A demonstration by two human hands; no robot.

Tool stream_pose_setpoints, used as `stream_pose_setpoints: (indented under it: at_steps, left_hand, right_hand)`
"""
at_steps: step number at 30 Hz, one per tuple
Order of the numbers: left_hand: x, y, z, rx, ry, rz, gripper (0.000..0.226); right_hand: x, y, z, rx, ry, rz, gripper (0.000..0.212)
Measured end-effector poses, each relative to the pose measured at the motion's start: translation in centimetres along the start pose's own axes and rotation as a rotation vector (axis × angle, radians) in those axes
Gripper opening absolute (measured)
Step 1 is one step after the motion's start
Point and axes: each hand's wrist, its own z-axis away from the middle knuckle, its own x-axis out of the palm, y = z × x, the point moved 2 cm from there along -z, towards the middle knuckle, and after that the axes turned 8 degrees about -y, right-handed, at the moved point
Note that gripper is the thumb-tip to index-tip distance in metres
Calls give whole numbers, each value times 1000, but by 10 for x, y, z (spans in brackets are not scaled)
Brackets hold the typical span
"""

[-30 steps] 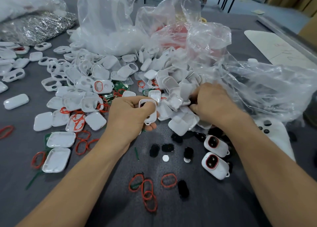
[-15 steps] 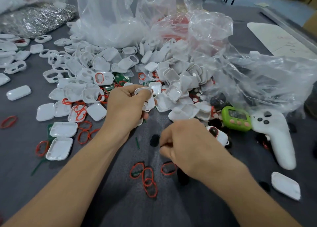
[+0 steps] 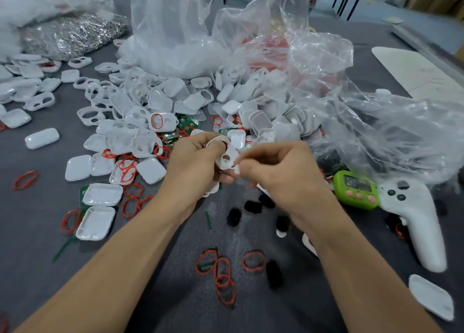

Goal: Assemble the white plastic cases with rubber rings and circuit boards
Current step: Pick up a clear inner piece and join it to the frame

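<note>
My left hand (image 3: 193, 161) grips a white plastic case half (image 3: 226, 156) with a round hole, above the grey table's middle. A red ring shows at the case's upper end under my left finger. My right hand (image 3: 278, 169) pinches a small white piece (image 3: 236, 169) against the case's lower edge. Loose red rubber rings (image 3: 223, 277) lie on the table near me. Green circuit boards (image 3: 188, 123) peek out of the pile of white case halves (image 3: 140, 111) behind my hands.
Crumpled clear plastic bags (image 3: 326, 81) rise behind and to the right. A green timer (image 3: 355, 189) and a white controller (image 3: 416, 222) lie at the right. Black pads (image 3: 234, 216) are scattered below my hands. White lids (image 3: 96, 222) sit at the left.
My right hand reached into the pile, came down to the table near the black pads, then rose to the case with a small white piece. My left hand kept holding the case.
</note>
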Motion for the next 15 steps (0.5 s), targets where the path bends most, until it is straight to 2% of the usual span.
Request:
stream_pose_setpoints:
  at_steps: [2,4,9,12,15]
  left_hand:
    - [0,0,-1,-38,-38,103,16]
    - [0,0,-2,-69,-80,211,18]
    - [2,-1,-3,-66,-238,355,39]
    - [2,-3,-4,-52,-315,323,62]
    - [3,-6,-3,-18,-340,255,63]
  right_hand:
    - [0,7,-13,55,70,-281,22]
    - [2,11,-19,84,128,-350,24]
    - [5,20,-16,43,185,-270,15]
    - [4,24,-18,43,254,-199,13]
    - [2,26,-17,41,313,-114,11]
